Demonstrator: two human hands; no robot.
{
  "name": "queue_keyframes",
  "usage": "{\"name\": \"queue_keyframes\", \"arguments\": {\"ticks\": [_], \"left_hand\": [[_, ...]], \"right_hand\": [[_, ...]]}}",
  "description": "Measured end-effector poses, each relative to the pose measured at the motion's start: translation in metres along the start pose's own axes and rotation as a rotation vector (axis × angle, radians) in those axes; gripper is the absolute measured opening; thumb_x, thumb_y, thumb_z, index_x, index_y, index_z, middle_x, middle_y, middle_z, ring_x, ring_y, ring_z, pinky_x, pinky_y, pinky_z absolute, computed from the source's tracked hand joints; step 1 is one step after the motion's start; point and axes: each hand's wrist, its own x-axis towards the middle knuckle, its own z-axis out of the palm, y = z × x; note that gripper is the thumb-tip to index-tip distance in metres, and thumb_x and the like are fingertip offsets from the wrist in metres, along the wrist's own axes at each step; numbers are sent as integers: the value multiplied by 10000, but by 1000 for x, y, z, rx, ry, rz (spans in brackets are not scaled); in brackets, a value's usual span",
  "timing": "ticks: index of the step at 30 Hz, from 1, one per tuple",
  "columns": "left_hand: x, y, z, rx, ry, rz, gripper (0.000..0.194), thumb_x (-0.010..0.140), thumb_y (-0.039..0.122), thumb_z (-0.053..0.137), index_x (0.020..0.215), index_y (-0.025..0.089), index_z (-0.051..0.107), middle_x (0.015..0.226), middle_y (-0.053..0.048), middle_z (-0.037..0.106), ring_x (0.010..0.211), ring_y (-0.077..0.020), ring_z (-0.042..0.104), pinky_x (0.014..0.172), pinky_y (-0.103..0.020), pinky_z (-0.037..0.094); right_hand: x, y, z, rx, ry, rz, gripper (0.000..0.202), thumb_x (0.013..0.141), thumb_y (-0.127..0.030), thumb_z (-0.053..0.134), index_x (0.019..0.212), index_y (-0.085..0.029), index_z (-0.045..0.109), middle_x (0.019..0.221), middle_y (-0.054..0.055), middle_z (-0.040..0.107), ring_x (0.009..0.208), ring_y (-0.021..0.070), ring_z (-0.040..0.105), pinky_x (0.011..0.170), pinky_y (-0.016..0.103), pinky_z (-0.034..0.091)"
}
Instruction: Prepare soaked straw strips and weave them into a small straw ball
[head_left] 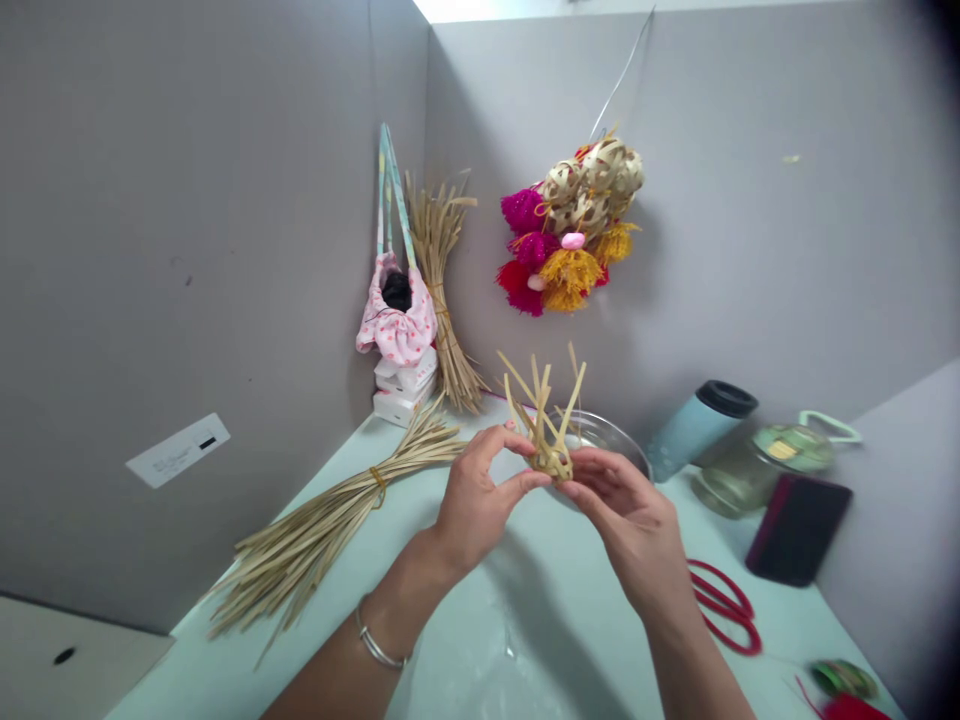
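Observation:
A small woven straw piece [553, 462] is held up above the table, its loose strip ends fanning upward. My left hand [480, 492] pinches its left side between thumb and fingers. On its right side, my right hand [626, 508] grips it with thumb and fingertips. Behind it on the table stands a metal bowl [611, 440], partly covered by the hands. To the left, a tied bundle of straw strips [322, 520] lies slanting across the table.
Upright straw bundle [442, 290] and pink cloth bag [401, 325] stand in the corner. Woven balls with tassels [592, 190] hang on the wall. At right are a blue tumbler [690, 430], a green jar [765, 470], a dark phone [799, 530] and red-handled scissors [724, 607].

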Motion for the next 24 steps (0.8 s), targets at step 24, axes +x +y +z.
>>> {"name": "queue_keyframes", "arguments": {"ticks": [24], "left_hand": [[-4, -5, 7, -131, -107, -46, 459, 792, 333, 776, 1187, 212, 577, 1265, -98, 607, 1183, -236, 578, 1069, -442, 441]], "right_hand": [[2, 14, -2, 323, -31, 222, 250, 730, -358, 827, 927, -250, 719, 931, 37, 719, 886, 216, 649, 830, 360, 521]]}}
